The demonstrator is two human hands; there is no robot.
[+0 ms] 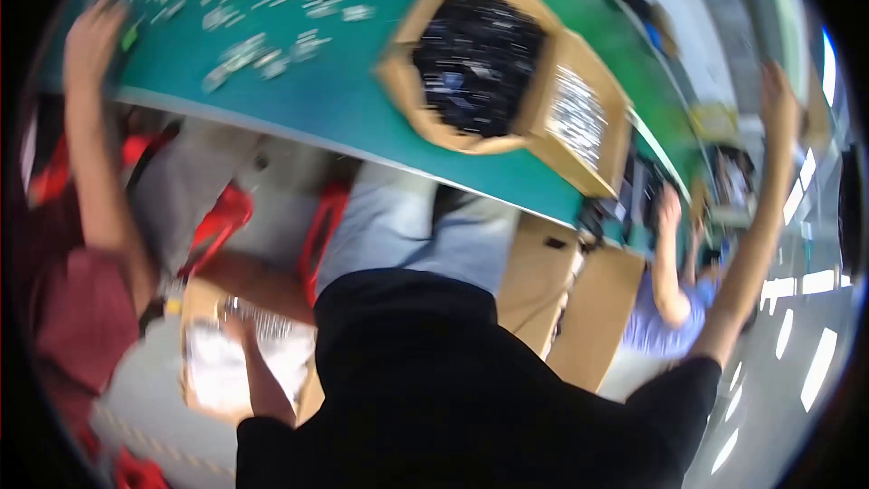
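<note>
My left hand (237,324) reaches down into an open cardboard box (195,294) on the floor at lower left. It touches clear plastic bags (217,367) of small pale parts inside, and blur hides its grip. My right hand (778,91) is raised high at the upper right, away from the table, with nothing visible in it; its fingers are blurred. My black shirt (434,380) fills the lower middle.
A green table (344,100) carries scattered small grey parts (253,45), a cardboard box of dark parts (475,59) and a box of pale parts (579,118). A person in a maroon shirt (72,317) reaches onto the table at left. Another person in purple (665,308) sits at right. Red stools (222,222) stand below.
</note>
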